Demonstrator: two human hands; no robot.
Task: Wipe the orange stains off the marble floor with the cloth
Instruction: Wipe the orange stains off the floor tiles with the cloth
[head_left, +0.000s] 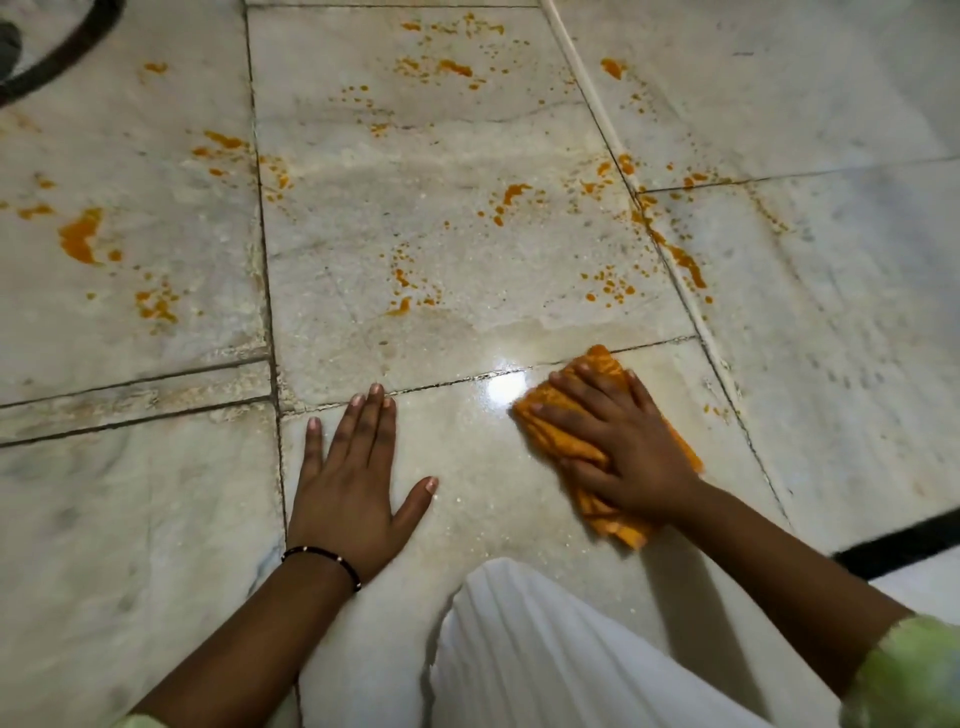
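My right hand (618, 441) presses flat on a folded orange cloth (550, 421) lying on the wet, shiny marble floor (467, 467), fingers straight over the cloth. My left hand (358, 467) rests palm down on the bare floor to the left of it, fingers spread. Orange stains spatter the tiles beyond both hands: a large blotch (80, 236) at the left, streaks (511, 195) in the middle, a line of stain (685, 262) along a tile joint at the right, and more spots (452, 65) farther off.
My knee in white fabric (545, 639) is on the floor in front of me. A dark curved hose or cable (67, 47) lies at the far left. A white thin rod (587, 88) runs diagonally across the tiles. A black strip (904, 551) borders the floor at the right.
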